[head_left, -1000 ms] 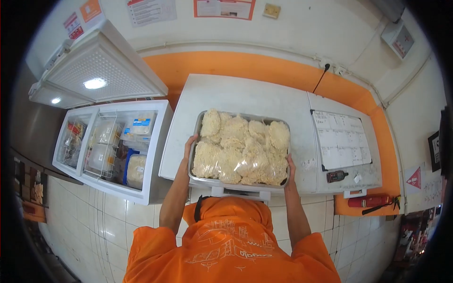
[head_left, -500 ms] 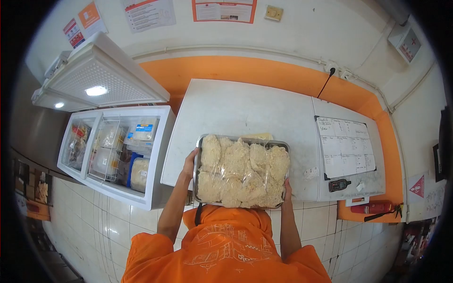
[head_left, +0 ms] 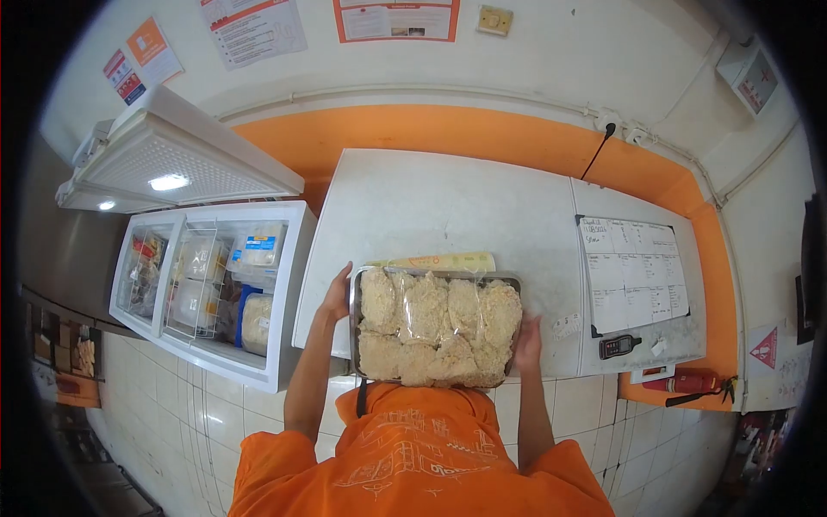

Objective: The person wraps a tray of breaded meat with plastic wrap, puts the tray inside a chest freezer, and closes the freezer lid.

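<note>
A metal tray (head_left: 354, 317) filled with pale breaded pieces (head_left: 431, 332) under clear plastic film is close to my body, over the front edge of the white freezer top (head_left: 448, 202). My left hand (head_left: 338, 295) grips the tray's left side. At the right side, my right hand (head_left: 527, 345) holds the tray's edge, its fingers slightly blurred. Behind the tray lies a flat yellowish strip (head_left: 465, 261) with printing, partly hidden by the tray.
On the left stands a freezer (head_left: 284, 297) with its lid (head_left: 198, 155) raised, holding wire baskets and packed food. To the right lie a whiteboard (head_left: 635, 276) and a black handheld device (head_left: 618, 346). A red fire extinguisher (head_left: 689, 381) is at the lower right.
The tray has moved toward my body with both hands. The yellowish strip behind it, hidden at first, now shows. My view has shifted slightly.
</note>
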